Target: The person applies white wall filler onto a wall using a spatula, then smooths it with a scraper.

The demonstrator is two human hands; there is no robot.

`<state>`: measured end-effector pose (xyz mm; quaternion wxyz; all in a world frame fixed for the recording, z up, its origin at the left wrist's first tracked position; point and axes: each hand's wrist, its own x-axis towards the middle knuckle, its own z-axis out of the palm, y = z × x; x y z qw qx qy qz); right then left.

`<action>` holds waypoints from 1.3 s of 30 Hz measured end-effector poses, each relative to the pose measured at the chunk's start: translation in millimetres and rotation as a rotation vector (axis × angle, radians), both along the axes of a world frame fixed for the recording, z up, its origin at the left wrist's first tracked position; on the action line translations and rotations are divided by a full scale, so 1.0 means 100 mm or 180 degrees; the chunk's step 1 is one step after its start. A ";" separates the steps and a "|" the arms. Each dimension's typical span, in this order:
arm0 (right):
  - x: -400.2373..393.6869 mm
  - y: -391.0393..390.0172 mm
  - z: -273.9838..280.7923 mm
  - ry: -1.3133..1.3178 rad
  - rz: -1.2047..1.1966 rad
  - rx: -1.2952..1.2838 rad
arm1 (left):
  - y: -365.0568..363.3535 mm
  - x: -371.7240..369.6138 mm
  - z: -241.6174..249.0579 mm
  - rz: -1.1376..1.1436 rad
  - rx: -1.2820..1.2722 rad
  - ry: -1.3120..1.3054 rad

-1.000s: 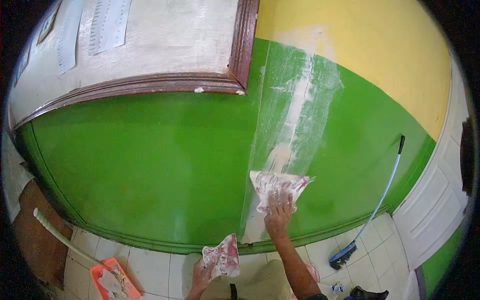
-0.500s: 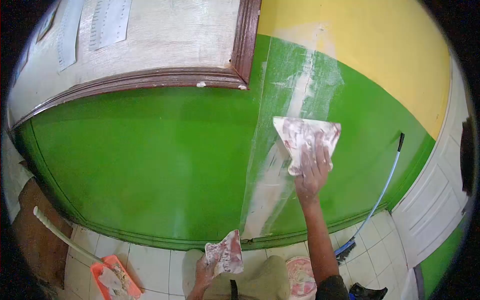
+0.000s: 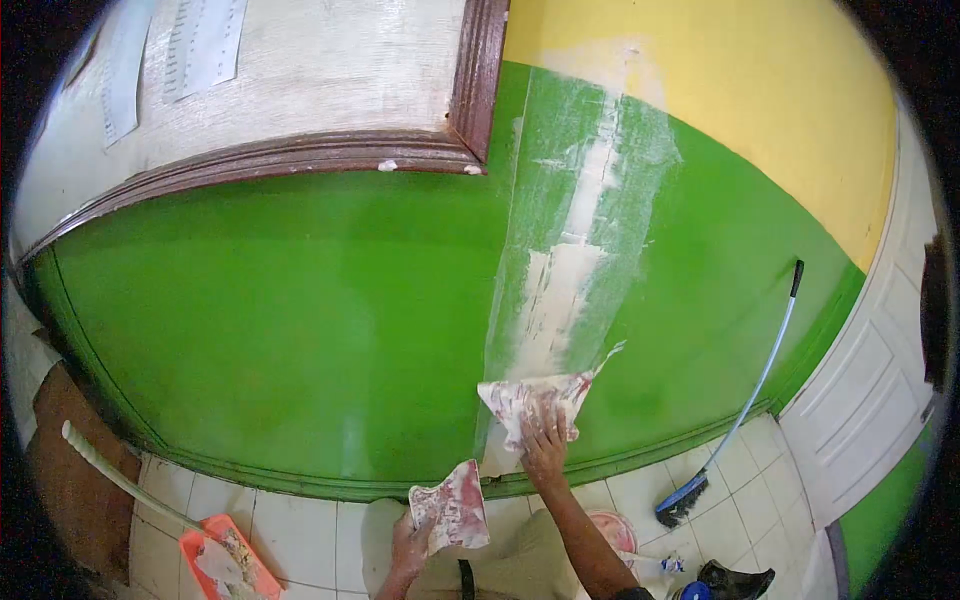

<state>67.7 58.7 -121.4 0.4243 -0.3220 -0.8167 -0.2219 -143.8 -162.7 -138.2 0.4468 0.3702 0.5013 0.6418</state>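
Note:
My right hand (image 3: pixel 543 445) grips a wide putty-smeared scraper (image 3: pixel 535 400), whose broad edge rests against the lower part of a whitish filler strip (image 3: pixel 560 300) on the green wall (image 3: pixel 330 330). The strip runs from the yellow upper wall down toward the floor, with a thicker patch midway. Low in front of my lap, my left hand (image 3: pixel 408 545) holds a second smeared scraper (image 3: pixel 450 508), away from the wall.
A brown-framed white board (image 3: pixel 300 90) hangs at upper left. An orange dustpan (image 3: pixel 262 575) with debris is at lower left. A blue brush (image 3: pixel 683 500) leans on the wall at right, near a white door (image 3: pixel 850 420). A round reddish tub (image 3: pixel 615 530) sits beside my right forearm.
My right hand and its scraper have moved down and left along the strip, leaving fresh white filler and a thin ridge at right. My left hand has barely moved.

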 end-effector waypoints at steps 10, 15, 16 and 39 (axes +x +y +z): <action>0.22 -0.90 1.33 0.3452 -0.0861 -0.1754 | 0.00 0.04 0.06 0.0007 0.0045 -0.1789; 0.23 -1.26 1.07 0.4664 0.2361 -0.1973 | 0.15 0.03 0.41 0.0036 -0.0216 -0.2247; 0.22 -1.32 0.90 0.4535 0.2685 -0.1874 | 0.21 0.05 0.50 0.0044 -0.0082 -0.2120; 0.56 -1.14 -0.25 0.1192 -0.0654 -0.1461 | 0.38 0.21 0.82 0.0688 0.0646 -0.2008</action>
